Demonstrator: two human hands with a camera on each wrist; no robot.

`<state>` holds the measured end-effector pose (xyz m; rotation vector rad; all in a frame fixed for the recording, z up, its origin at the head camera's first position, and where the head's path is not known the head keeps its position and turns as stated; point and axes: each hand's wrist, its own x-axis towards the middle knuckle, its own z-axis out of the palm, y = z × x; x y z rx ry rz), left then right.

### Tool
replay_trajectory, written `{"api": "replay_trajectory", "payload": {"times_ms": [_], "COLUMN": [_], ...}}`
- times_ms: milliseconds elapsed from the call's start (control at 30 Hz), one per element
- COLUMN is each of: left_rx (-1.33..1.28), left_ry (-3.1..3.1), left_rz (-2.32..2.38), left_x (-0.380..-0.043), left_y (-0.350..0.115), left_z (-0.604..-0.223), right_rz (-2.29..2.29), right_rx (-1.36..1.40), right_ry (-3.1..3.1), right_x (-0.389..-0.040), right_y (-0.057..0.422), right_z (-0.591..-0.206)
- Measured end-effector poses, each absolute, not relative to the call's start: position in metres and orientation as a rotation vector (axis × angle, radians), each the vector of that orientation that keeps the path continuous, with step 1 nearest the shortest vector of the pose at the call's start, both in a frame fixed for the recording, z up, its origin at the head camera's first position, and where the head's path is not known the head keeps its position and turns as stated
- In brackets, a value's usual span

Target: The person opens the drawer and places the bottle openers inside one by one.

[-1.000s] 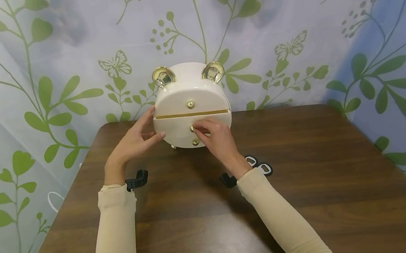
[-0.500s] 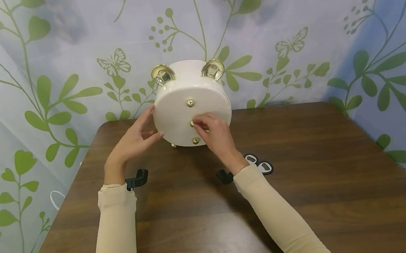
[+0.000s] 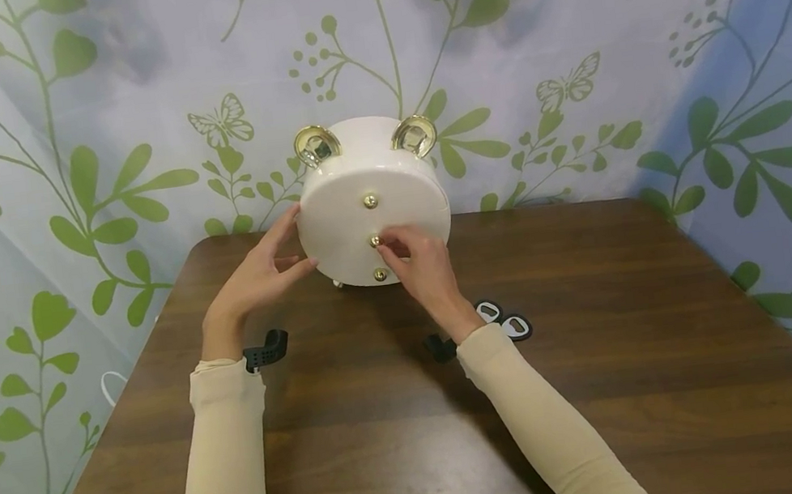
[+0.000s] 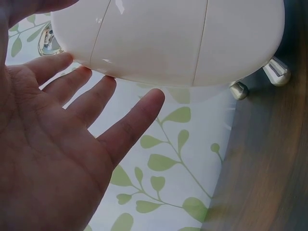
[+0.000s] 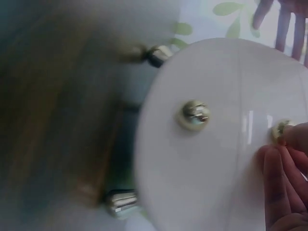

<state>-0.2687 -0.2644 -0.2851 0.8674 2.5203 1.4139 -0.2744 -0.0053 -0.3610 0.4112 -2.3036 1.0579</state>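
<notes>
A glossy white round drawer box [image 3: 335,229] with gold ears and small gold feet stands upright on the table. Three gold knobs run down its front. My right hand [image 3: 423,267] pinches the middle knob [image 3: 375,241] between thumb and fingers; the right wrist view shows that knob [image 5: 280,130] partly covered by the fingertips. Below it, the bottom knob [image 5: 193,115] is untouched. My left hand [image 3: 251,281] lies spread at the box's left side. In the left wrist view its straight fingers [image 4: 98,98] reach the box's side [image 4: 154,48]. The drawer fronts look flush.
Two black-and-white oval pieces with slots [image 3: 515,327] lie on the brown wooden table [image 3: 603,386], partly behind my right wrist. A leaf-patterned curtain [image 3: 526,36] hangs behind the table. A white cable loop [image 3: 113,385] shows beyond the left edge.
The middle drawer stood out with a gold-edged gap above it one second ago; it has moved in and the gap is gone. My right hand followed with the knob; my left hand stayed put.
</notes>
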Motion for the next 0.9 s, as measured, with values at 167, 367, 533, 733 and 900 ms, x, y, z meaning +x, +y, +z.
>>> {"api": "replay_trajectory", "payload": {"times_ms": [167, 367, 533, 733, 900], "left_rx": [0.858, 0.873, 0.868, 0.868, 0.871], "left_ry": [2.529, 2.510, 2.520, 2.536, 2.531], "left_rz": [1.421, 1.429, 1.440, 1.433, 1.446], "left_x": [-0.269, -0.269, -0.282, -0.290, -0.290], "left_y": [-0.267, -0.268, -0.272, -0.274, -0.274], "left_z": [-0.286, -0.288, -0.303, -0.314, -0.315], "right_rz": [1.012, 0.914, 0.862, 0.773, 0.742], "right_rx": [0.391, 0.427, 0.447, 0.492, 0.504], "right_ry": [-2.370, -2.443, -2.444, -2.432, -2.443], "right_x": [-0.274, -0.274, -0.275, -0.273, -0.274], "right_y": [-0.001, -0.001, -0.003, -0.007, -0.007], "right_z": [-0.378, -0.397, -0.400, -0.401, -0.403]}}
